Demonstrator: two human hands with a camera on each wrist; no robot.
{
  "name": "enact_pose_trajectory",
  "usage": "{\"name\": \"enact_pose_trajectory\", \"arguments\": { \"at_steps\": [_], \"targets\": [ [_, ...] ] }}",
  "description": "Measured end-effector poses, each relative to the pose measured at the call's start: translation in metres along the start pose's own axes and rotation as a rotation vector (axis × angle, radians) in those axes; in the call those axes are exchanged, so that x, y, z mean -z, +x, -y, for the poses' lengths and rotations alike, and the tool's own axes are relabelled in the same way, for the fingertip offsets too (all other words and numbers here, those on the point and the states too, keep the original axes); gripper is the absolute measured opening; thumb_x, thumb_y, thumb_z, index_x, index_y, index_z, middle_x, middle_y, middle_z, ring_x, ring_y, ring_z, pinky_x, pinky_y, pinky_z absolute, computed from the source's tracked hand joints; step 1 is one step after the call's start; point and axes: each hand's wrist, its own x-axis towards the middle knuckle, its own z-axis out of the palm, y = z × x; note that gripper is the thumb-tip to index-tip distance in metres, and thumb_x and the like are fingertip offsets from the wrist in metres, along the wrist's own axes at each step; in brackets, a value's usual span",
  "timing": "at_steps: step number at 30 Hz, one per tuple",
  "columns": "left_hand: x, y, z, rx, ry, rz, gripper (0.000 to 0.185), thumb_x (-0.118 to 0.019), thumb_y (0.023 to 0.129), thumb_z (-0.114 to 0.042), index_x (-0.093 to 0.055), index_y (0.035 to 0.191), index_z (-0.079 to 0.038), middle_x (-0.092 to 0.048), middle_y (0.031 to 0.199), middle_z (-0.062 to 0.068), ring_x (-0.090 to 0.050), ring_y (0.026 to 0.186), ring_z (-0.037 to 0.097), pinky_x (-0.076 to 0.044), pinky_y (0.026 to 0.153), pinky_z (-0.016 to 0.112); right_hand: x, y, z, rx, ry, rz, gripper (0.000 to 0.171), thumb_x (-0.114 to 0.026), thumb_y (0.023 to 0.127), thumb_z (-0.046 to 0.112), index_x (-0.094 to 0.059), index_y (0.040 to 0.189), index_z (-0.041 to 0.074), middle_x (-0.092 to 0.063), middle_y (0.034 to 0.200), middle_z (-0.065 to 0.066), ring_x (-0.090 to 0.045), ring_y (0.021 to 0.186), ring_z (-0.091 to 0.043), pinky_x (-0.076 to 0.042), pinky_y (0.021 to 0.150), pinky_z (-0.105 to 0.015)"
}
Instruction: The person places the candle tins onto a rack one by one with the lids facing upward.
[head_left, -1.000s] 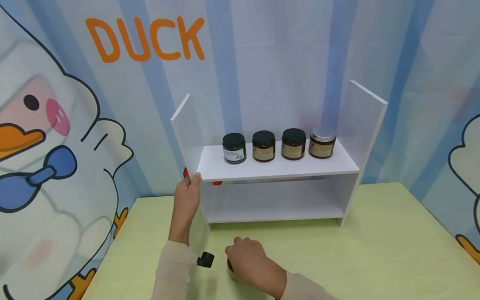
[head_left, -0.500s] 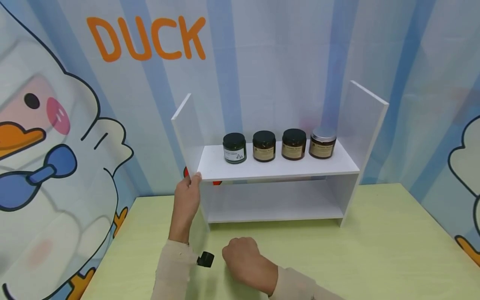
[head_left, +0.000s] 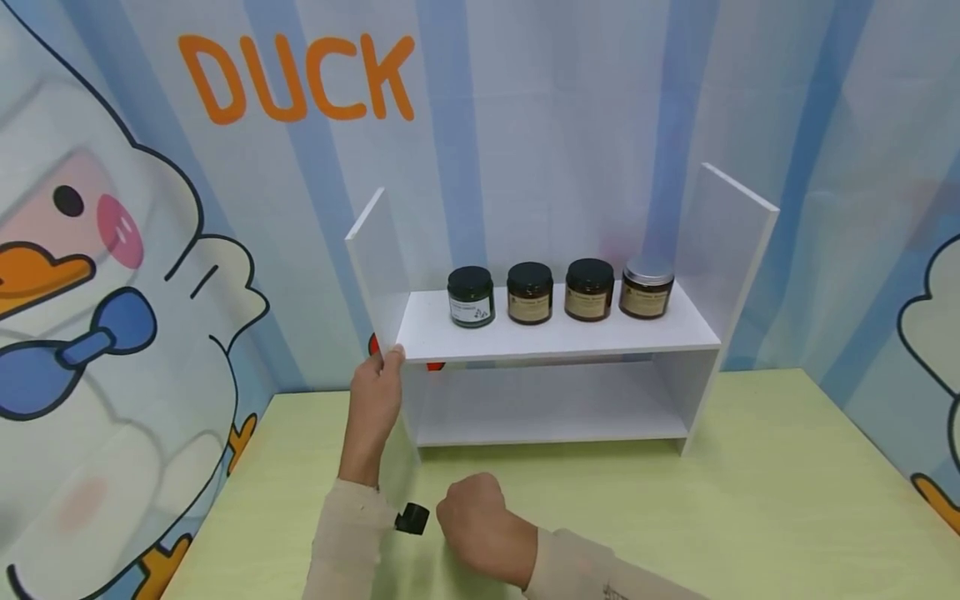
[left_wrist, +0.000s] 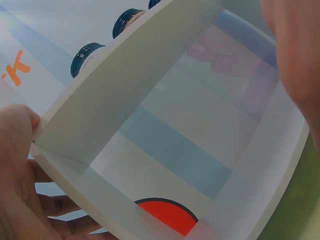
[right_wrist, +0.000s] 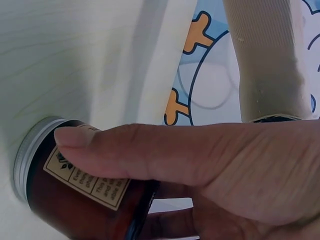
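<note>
My left hand (head_left: 375, 390) grips the left side panel of a white two-tier shelf (head_left: 558, 343), at the upper board's front corner. In the left wrist view the thumb lies by the front edge and the fingers are outside the panel. Low in front of the shelf, my right hand (head_left: 480, 525) holds a jar, hidden from the head view. The right wrist view shows this amber jar (right_wrist: 75, 207) with a tan label (right_wrist: 100, 190) under the thumb. Its silver-coloured rim end (right_wrist: 26, 155) faces the pale tabletop and seems to touch it.
Several jars stand in a row on the upper board, including a dark green one (head_left: 471, 297), brown ones with black lids (head_left: 529, 293) and one with a silver lid (head_left: 647, 288). The lower board (head_left: 551, 404) sits just above the yellow-green table (head_left: 780, 483). A printed curtain (head_left: 570, 125) hangs behind.
My right hand has moved slightly left and turned over, and the jar partly seen under it a second ago is now out of sight in the head view. My left hand stays put.
</note>
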Motion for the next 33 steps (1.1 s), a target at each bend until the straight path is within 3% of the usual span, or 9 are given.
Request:
{"name": "enact_pose_trajectory", "arguments": {
  "at_steps": [5,8,13,18,22,27,33],
  "targets": [
    [0.0,0.001,0.0,0.006,0.0,0.001,0.059,-0.04,0.106,-0.048,-0.056,0.138,-0.001,-0.056,0.139,0.017,-0.051,0.116,0.03,-0.04,0.1,0.053,0.002,-0.002,-0.005,0.029,-0.002,0.011,0.037,-0.068,0.094,0.02,-0.057,0.059,0.023,-0.049,0.059,0.009,-0.023,0.054,-0.01,-0.026,0.048,-0.029],
    [0.0,0.002,0.001,0.019,0.003,0.004,0.059,-0.04,0.105,-0.047,-0.057,0.138,-0.001,-0.057,0.139,0.017,-0.051,0.116,0.03,-0.04,0.099,0.052,0.002,-0.003,-0.014,0.063,0.058,0.043,0.034,-0.07,0.093,0.021,-0.057,0.062,0.022,-0.048,0.06,0.008,-0.023,0.055,-0.011,-0.025,0.048,-0.03],
    [-0.001,0.002,0.0,0.039,0.004,0.002,0.06,-0.04,0.106,-0.047,-0.053,0.142,-0.001,-0.055,0.143,0.016,-0.05,0.12,0.03,-0.04,0.103,0.056,-0.002,-0.006,-0.038,0.118,0.267,0.066,0.03,-0.08,0.082,0.024,-0.054,0.066,0.022,-0.043,0.06,0.007,-0.03,0.054,-0.01,-0.03,0.047,-0.032],
    [-0.001,0.002,-0.001,0.032,-0.001,0.002,0.06,-0.039,0.106,-0.046,-0.052,0.143,0.0,-0.054,0.143,0.017,-0.05,0.122,0.032,-0.039,0.105,0.059,-0.016,-0.012,-0.063,0.158,0.53,-0.017,0.045,-0.093,0.067,0.027,-0.049,0.064,0.024,-0.042,0.057,0.01,-0.036,0.051,-0.007,-0.03,0.046,-0.029],
    [0.0,0.002,-0.003,0.027,0.007,-0.004,0.06,-0.039,0.106,-0.045,-0.052,0.143,0.0,-0.054,0.143,0.017,-0.05,0.122,0.032,-0.039,0.105,0.059,-0.027,-0.017,-0.075,0.179,0.705,-0.041,0.036,-0.094,0.067,0.028,-0.059,0.076,0.023,-0.051,0.066,0.013,-0.045,0.056,-0.005,-0.036,0.049,-0.027],
    [0.0,0.002,-0.003,0.027,0.015,-0.008,0.059,-0.039,0.106,-0.044,-0.054,0.141,0.001,-0.056,0.14,0.018,-0.05,0.116,0.031,-0.04,0.1,0.055,-0.035,-0.018,-0.081,0.145,0.87,0.019,0.033,-0.091,0.068,0.024,-0.063,0.085,0.022,-0.056,0.073,0.013,-0.05,0.062,-0.006,-0.041,0.054,-0.028],
    [0.0,0.001,-0.003,0.031,0.017,-0.006,0.059,-0.039,0.106,-0.045,-0.055,0.14,0.001,-0.057,0.138,0.018,-0.05,0.113,0.031,-0.041,0.097,0.052,-0.045,-0.022,-0.083,0.13,0.979,0.017,0.035,-0.089,0.071,0.03,-0.064,0.093,0.02,-0.057,0.074,0.014,-0.051,0.062,-0.006,-0.041,0.054,-0.029]
  ]
}}
